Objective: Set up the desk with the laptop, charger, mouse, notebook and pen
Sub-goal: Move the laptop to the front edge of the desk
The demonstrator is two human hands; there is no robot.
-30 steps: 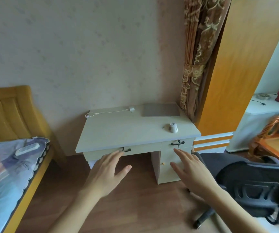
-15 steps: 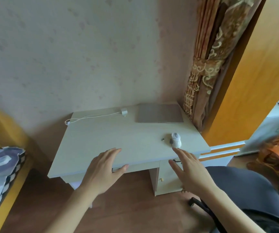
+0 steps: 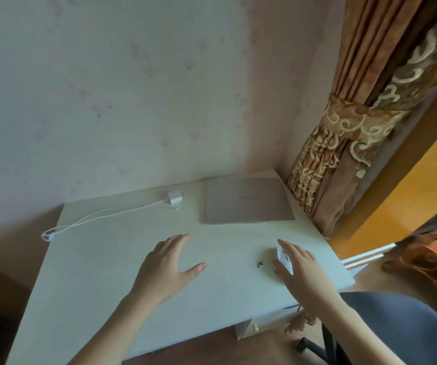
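A pale desk stands against the wall. A closed silver laptop lies at its back right corner. Left of it sits a white charger with its cable trailing to the desk's left edge. My left hand hovers open over the middle of the desk. My right hand is open above the white mouse, covering most of it; I cannot tell whether it touches. A small dark object lies just left of the mouse. No notebook or pen is in view.
A tied brown patterned curtain hangs beside the desk's right back corner, with an orange wooden panel beyond it. A dark office chair stands at the lower right. The desk's drawer unit shows under the front edge.
The view has closed in on the desk. Both hands have moved forward from in front of the drawers to over the desktop, the right hand now above the mouse.
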